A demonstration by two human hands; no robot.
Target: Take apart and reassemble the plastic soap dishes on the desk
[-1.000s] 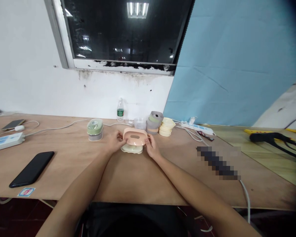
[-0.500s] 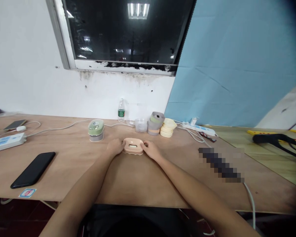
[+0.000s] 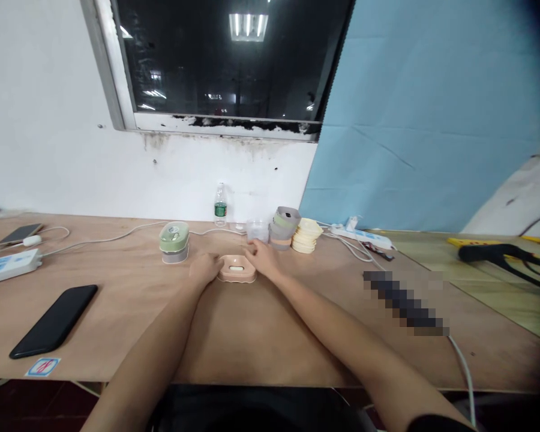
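A shallow pink plastic dish [image 3: 237, 276] with rounded corners and an oval slot in its middle sits on the wooden table in front of me. My left hand [image 3: 206, 268] grips its left end, fingers curled at the rim. At the far right corner is my right hand [image 3: 263, 259], its thumb and forefinger apart and close to the rim; whether they touch it I cannot tell. Left of the dish stands a green-topped, grey-bottomed container [image 3: 174, 240]. Behind my right hand are a clear plastic tub [image 3: 257, 230], a pile of grey and green dishes [image 3: 284, 227] and stacked cream-coloured pieces [image 3: 306, 236].
A plastic bottle [image 3: 220, 205] stands by the wall. Power strips lie at left [image 3: 11, 267] and right [image 3: 364, 236], with white cables along the back. A black phone [image 3: 54, 321] rests at the left front. One blurred-out object lies at right.
My right hand has shifted from the dish's right end to its far right corner, its fingers spreading. My left hand stays at the left end. The view has tilted slightly.
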